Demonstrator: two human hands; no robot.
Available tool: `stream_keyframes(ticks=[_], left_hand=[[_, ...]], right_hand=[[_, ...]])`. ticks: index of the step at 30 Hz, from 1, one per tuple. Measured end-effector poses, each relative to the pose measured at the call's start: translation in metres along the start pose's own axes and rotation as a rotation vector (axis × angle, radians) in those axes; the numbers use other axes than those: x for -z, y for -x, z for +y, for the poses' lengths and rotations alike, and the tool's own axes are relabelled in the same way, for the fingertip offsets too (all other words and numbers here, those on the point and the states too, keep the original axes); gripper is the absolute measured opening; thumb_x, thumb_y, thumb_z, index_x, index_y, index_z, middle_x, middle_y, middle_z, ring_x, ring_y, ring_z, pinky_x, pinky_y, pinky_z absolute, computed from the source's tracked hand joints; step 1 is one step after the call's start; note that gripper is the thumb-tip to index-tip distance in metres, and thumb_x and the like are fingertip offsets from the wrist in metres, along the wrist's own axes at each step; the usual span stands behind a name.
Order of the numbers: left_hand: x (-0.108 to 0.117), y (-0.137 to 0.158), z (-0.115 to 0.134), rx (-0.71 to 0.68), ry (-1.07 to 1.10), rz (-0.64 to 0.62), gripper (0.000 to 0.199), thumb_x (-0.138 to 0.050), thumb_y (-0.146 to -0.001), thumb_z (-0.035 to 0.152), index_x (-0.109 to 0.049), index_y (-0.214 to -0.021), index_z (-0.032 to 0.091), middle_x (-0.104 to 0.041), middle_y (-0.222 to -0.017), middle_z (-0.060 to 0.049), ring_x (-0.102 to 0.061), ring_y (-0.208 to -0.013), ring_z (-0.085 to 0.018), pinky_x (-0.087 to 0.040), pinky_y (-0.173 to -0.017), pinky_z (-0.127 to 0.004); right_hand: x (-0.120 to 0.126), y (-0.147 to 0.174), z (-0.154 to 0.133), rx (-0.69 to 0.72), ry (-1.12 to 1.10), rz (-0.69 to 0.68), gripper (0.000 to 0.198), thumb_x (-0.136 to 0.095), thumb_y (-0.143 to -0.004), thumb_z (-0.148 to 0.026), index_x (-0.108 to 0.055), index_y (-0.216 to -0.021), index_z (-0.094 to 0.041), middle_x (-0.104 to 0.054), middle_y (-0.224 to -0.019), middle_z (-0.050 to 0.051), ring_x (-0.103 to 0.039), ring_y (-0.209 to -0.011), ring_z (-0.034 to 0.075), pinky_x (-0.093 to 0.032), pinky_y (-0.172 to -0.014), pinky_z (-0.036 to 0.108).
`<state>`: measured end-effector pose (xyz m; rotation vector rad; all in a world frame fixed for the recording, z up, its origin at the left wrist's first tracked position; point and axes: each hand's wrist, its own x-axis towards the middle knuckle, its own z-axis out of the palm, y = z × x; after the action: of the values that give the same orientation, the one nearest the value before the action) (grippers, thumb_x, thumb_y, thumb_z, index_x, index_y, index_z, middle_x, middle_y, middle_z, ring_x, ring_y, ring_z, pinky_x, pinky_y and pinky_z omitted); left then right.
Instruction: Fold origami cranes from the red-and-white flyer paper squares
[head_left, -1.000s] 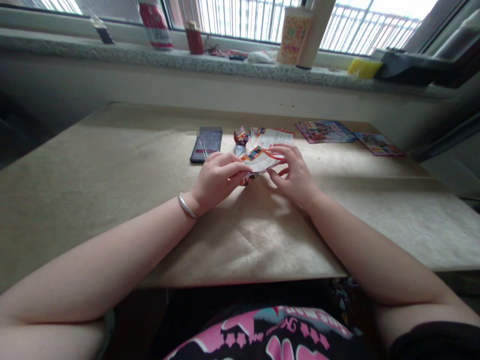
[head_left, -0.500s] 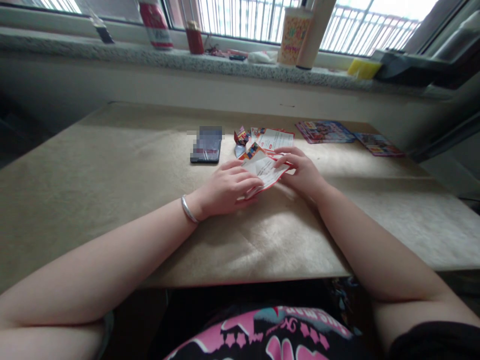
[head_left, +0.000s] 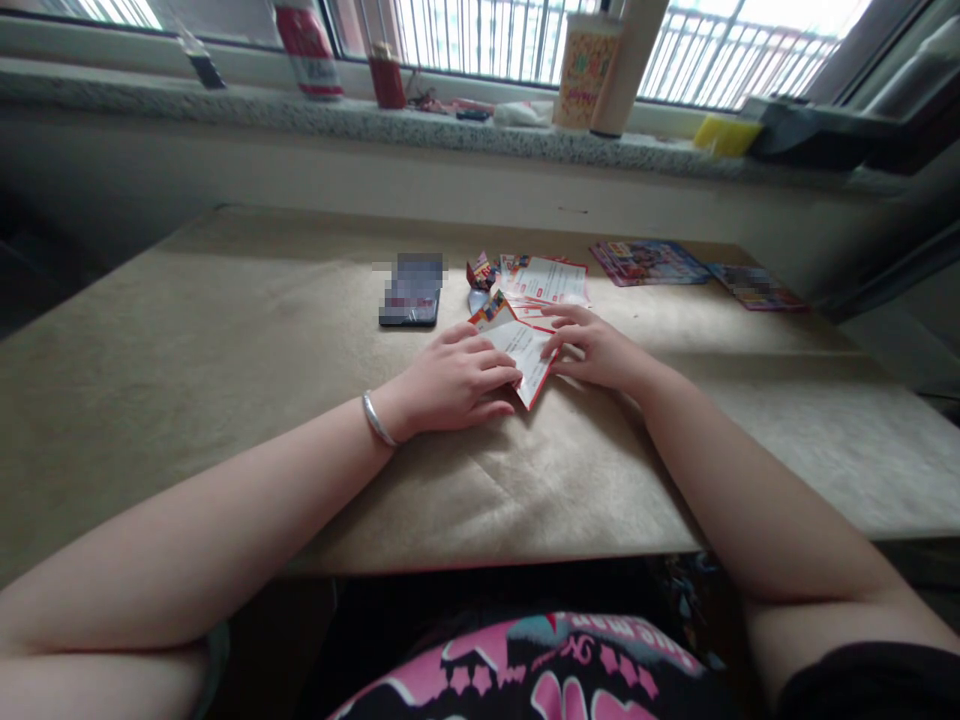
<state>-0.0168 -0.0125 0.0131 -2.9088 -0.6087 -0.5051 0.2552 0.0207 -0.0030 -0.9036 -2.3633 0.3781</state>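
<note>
A white printed paper card (head_left: 527, 352) with a red border and a colourful, orange-edged corner lies on the table in front of me. My left hand (head_left: 469, 380) rests over its left part with the fingers stretched out and the thumb apart. At the card's right edge, the spread fingertips of my right hand (head_left: 596, 345) touch it from above. Just beyond are more white, red-edged cards (head_left: 551, 280), overlapping in a loose pile. Beside that pile sits a small folded, colourful paper piece (head_left: 481, 270), with a greyish round thing (head_left: 478, 299) below it.
A dark phone-like object (head_left: 412, 292), partly pixelated, lies left of the cards. Colourful printed sheets (head_left: 649, 263) and another glossy stack (head_left: 757, 288) lie at the table's back right. The windowsill (head_left: 450, 128) holds a can (head_left: 309, 50), a patterned cup (head_left: 586, 70) and other items.
The card has turned and come down flatter, its lower corner now pointing towards me. My right hand has loosened from its edge and shifted slightly left; my left hand has stayed nearly in place.
</note>
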Motion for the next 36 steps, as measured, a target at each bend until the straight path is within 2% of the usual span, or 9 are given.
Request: stream_keyframes(ticks=[6, 15, 24, 30, 36], left_hand=[[0.001, -0.001, 0.002, -0.017, -0.039, -0.04, 0.035, -0.049, -0.097, 0.048, -0.065, -0.117, 0.025, -0.069, -0.119, -0.003, -0.062, -0.107, -0.023, -0.033, -0.098, -0.041], [0.001, -0.001, 0.002, -0.025, -0.049, -0.052, 0.031, -0.047, -0.098, 0.046, -0.066, -0.115, 0.026, -0.07, -0.118, -0.001, -0.062, -0.105, -0.022, -0.032, -0.1, -0.042], [-0.001, -0.002, 0.002, -0.007, -0.041, -0.051, 0.029, -0.049, -0.098, 0.042, -0.066, -0.114, 0.025, -0.07, -0.116, -0.002, -0.063, -0.106, -0.022, -0.032, -0.102, -0.042], [-0.002, -0.003, 0.002, 0.002, -0.022, -0.037, 0.027, -0.051, -0.097, 0.039, -0.067, -0.111, 0.023, -0.072, -0.113, -0.003, -0.063, -0.105, -0.022, -0.033, -0.102, -0.041], [-0.004, -0.005, 0.003, 0.009, -0.031, -0.026, 0.028, -0.05, -0.097, 0.041, -0.068, -0.11, 0.022, -0.073, -0.108, -0.003, -0.064, -0.102, -0.021, -0.035, -0.099, -0.04]], right_hand=[[-0.001, -0.001, -0.004, 0.006, -0.026, -0.001, 0.008, -0.075, -0.079, -0.032, -0.076, -0.086, -0.027, -0.054, -0.138, 0.007, -0.055, -0.125, 0.025, -0.046, -0.108, 0.048], [-0.005, -0.002, -0.01, -0.025, 0.025, 0.016, 0.007, -0.071, -0.081, -0.025, -0.076, -0.086, -0.026, -0.058, -0.132, 0.008, -0.052, -0.129, 0.026, -0.039, -0.112, 0.05], [-0.013, -0.006, -0.019, -0.055, 0.043, 0.046, 0.006, -0.068, -0.083, -0.025, -0.073, -0.086, -0.023, -0.053, -0.139, 0.008, -0.05, -0.13, 0.025, -0.038, -0.113, 0.048], [-0.018, -0.007, -0.022, -0.147, 0.099, 0.147, 0.009, -0.067, -0.083, -0.029, -0.07, -0.089, -0.023, -0.051, -0.139, 0.01, -0.053, -0.126, 0.025, -0.042, -0.109, 0.046], [-0.022, -0.01, -0.023, -0.308, 0.108, 0.261, 0.017, -0.072, -0.079, -0.033, -0.067, -0.092, -0.024, -0.058, -0.126, 0.01, -0.054, -0.122, 0.026, -0.042, -0.108, 0.046]])
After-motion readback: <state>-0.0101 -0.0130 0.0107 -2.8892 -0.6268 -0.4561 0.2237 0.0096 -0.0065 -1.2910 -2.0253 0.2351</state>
